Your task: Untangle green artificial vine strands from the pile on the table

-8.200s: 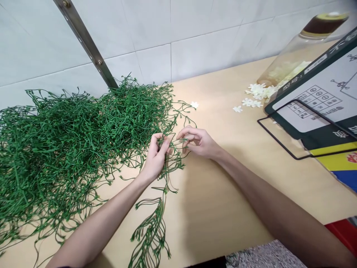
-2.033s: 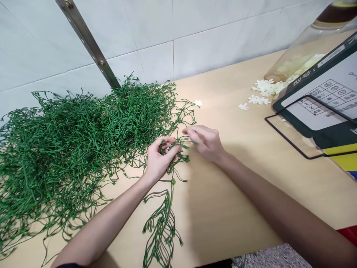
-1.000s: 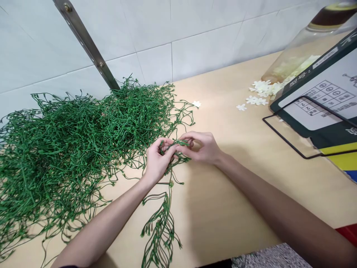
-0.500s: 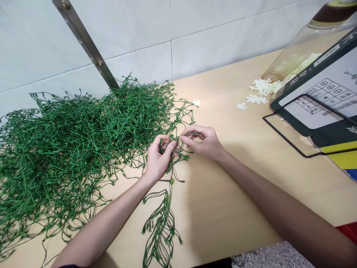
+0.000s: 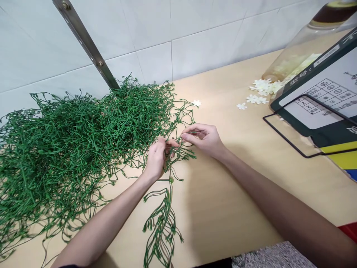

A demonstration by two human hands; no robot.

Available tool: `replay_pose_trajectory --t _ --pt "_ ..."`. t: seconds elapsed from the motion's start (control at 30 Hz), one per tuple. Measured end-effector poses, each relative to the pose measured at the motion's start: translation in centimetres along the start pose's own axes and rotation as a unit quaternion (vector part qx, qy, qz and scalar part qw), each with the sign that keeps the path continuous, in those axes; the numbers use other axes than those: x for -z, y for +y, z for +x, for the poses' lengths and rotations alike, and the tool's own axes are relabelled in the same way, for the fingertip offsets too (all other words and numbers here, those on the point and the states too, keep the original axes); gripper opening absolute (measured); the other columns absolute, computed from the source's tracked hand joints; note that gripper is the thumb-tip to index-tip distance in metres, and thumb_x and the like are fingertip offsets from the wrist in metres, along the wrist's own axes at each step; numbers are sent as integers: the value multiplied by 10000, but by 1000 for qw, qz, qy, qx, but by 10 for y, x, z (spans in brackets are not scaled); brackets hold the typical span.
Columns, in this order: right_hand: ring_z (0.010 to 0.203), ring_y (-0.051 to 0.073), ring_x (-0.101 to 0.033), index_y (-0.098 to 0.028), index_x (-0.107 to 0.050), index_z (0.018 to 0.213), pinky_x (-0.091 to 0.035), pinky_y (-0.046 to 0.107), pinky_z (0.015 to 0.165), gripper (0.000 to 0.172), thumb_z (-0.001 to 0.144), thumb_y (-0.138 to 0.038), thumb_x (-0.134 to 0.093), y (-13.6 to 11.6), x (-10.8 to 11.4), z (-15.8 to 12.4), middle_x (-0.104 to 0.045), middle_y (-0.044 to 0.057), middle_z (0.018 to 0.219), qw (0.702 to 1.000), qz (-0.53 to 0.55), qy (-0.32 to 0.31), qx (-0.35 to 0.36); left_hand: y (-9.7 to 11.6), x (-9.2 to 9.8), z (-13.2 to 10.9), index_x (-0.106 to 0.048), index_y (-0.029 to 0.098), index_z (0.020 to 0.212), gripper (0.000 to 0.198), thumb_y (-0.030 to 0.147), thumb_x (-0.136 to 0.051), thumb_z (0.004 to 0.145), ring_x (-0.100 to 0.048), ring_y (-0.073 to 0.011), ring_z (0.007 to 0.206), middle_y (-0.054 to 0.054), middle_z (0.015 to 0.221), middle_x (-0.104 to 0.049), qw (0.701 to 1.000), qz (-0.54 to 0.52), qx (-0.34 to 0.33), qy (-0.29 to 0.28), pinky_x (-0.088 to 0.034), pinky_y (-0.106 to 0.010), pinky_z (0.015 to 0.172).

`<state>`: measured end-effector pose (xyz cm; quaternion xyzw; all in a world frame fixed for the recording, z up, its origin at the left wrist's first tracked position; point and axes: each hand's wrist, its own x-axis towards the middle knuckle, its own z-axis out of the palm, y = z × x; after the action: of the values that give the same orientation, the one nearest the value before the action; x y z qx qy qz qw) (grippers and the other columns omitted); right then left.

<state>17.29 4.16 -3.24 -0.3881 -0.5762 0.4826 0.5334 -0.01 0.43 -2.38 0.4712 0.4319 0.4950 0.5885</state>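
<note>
My left hand is curled around a bunch of thin green plastic stems, whose branching tips poke out to the right. Close by on the right, my right hand pinches a stem from this bunch between thumb and fingertips. Below the hands, a longer branched green spray trails over the table toward me and seems joined to the held bunch by a thin stalk. A large tangled heap of the same green stems lies left of my left hand, some strands reaching near it.
White plastic blossoms lie at the back right, with one single blossom nearer the heap. A clear jar and a dark printed box with a black wire frame stand right. A metal strip leans against the tiled wall.
My left hand has turned, its thumb lifting up and away, and the stem tips have spread farther right. My right hand has shifted slightly right, still pinching.
</note>
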Motion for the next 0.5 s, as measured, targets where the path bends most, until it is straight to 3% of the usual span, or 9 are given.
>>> replay_pose_trajectory --t 0.1,0.17,0.3,0.5 --pt "694 148 -686 -149 -717 770 -595 299 709 253 701 -373 -811 -1 1 1 -732 55 765 1000 13 -12 5 4 -4 -1 -608 160 760 372 498 -761 743 -483 -70 560 17 699 -584 998 61 -2 28 -421 -205 555" --pt "741 155 -689 -153 -726 770 -593 309 743 251 699 -376 -816 -3 2 1 -740 65 802 1000 23 -13 3 6 -6 -2 -581 174 820 356 391 -827 680 -536 -73 631 22 755 -605 997 57 -16 39 -467 -201 634" --pt "794 166 -684 -162 -737 734 -581 313 762 241 676 -373 -836 -5 4 1 -743 73 836 999 41 -25 -1 6 -6 -2 -572 190 928 403 287 -838 641 -594 -103 792 -2 871 -623 996 65 -45 50 -503 -224 759" --pt "835 169 -689 -171 -737 721 -568 318 790 195 693 -340 -830 -8 6 2 -751 77 880 996 56 -71 -10 4 -3 -1 -616 186 1019 385 263 -795 687 -556 -104 707 12 800 -611 990 119 -48 64 -466 -220 675"
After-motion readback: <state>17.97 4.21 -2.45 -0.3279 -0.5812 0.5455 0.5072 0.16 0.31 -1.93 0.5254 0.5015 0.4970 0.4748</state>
